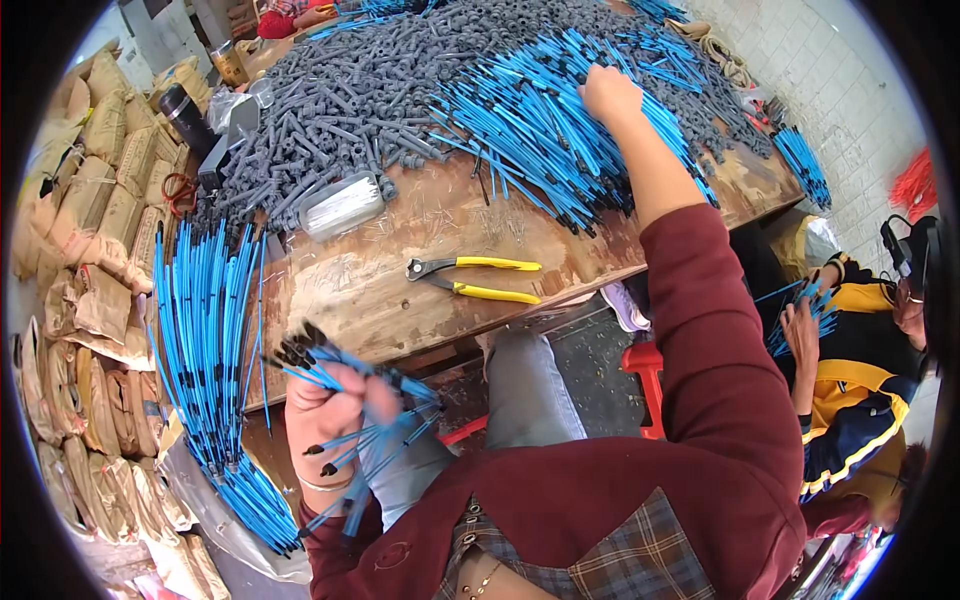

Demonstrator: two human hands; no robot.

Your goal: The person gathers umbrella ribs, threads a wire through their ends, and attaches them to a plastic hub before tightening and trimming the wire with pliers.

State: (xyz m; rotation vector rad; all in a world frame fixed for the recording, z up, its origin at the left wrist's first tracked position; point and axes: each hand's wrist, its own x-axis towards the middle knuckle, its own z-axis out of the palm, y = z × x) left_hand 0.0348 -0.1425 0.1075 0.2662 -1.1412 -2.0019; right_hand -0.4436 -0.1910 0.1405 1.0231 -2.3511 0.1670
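My left hand [335, 412], partly smeared by motion, is closed around a loose bundle of thin blue rods [400, 432] with black ends, above my lap. The rods point several ways out of the grip. My right arm stretches across the table to a big heap of the same blue rods [545, 130]. There my right hand [610, 92] is closed on top of the heap; its fingertips and whatever they hold are hidden. Yellow-handled pliers [475, 278] lie on the wooden table [345, 300] between my hands. Left of them, more blue rods [205, 330] lie in long rows over the table's edge.
Grey plastic pieces [340, 90] cover the far table. A clear box of thin white pins [343, 207] sits nearer, with loose pins around it. Red-handled scissors [180, 194] and a dark bottle [186, 115] stand left, by stacked brown packets [100, 310]. At right another person [850, 370] holds blue rods.
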